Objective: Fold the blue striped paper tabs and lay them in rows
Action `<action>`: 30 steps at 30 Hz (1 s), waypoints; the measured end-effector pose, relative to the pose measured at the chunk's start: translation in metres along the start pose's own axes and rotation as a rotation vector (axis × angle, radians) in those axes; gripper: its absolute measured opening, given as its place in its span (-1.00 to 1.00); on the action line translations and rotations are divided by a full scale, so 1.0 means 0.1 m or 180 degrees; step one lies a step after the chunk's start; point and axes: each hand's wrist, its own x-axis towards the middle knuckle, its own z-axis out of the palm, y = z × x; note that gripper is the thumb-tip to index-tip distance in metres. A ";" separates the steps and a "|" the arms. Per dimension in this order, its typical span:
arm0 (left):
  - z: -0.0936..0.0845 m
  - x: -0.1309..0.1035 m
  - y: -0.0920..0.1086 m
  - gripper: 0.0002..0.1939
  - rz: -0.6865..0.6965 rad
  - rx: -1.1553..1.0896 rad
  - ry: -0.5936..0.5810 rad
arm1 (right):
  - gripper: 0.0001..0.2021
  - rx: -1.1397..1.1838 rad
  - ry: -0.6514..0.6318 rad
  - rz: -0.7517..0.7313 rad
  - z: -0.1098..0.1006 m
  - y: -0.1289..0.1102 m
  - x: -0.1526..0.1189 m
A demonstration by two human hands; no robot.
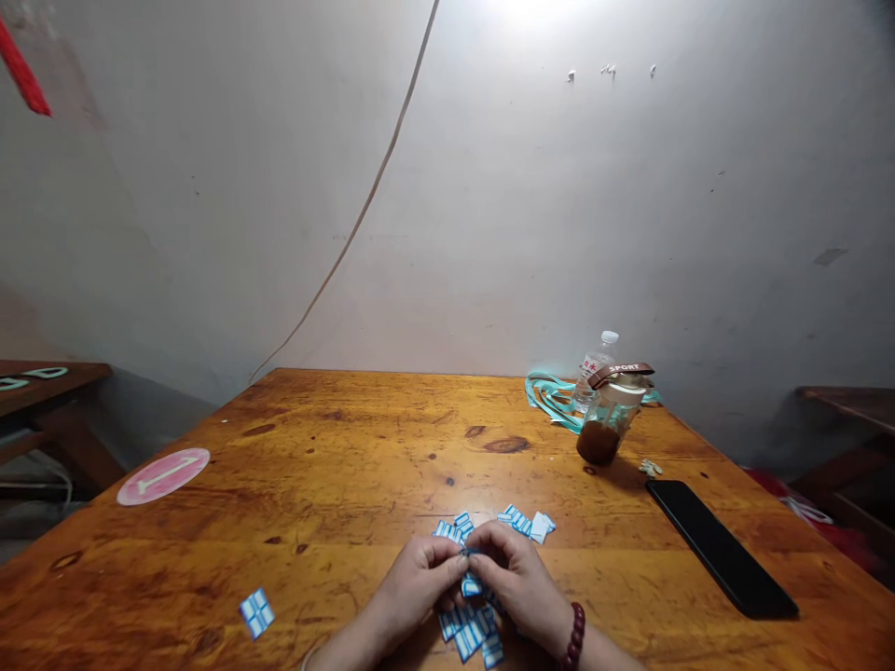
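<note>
Well left of the phone [723,550], the left hand [414,580] and the right hand [509,570], the one nearer it, pinch a small blue-and-white card [471,586], long axis unclear, amid loose similar cards [470,636].

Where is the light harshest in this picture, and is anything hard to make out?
Head view: glare whitens the wall near the top edge; head view: the blue-and-white piece at the fingers is partly covered, its details hard to tell.
</note>
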 end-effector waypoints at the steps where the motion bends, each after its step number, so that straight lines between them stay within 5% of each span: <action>1: 0.00 -0.01 0.01 -0.65 -0.0011 -0.0015 0.0009 | -0.95 -0.0047 0.0032 -0.0025 0.00 -0.01 0.00; 9: 0.11 -0.14 0.22 -0.72 -0.0347 -0.1825 -0.0457 | -0.87 0.1331 0.0193 0.0330 0.03 -0.06 0.02; 18: 0.10 -0.08 0.08 -0.73 -0.0680 -0.2071 -0.0454 | -0.83 0.1676 -0.0157 0.0532 0.13 -0.10 0.01; 24: 0.11 -0.05 0.05 -0.68 -0.0726 -0.1898 -0.0367 | -0.94 0.0515 -0.0042 0.0126 0.12 -0.05 -0.05; 30: 0.13 -0.05 0.03 -0.67 -0.0483 -0.1680 -0.0489 | -0.74 -0.0615 0.0111 -0.0505 0.04 -0.13 -0.08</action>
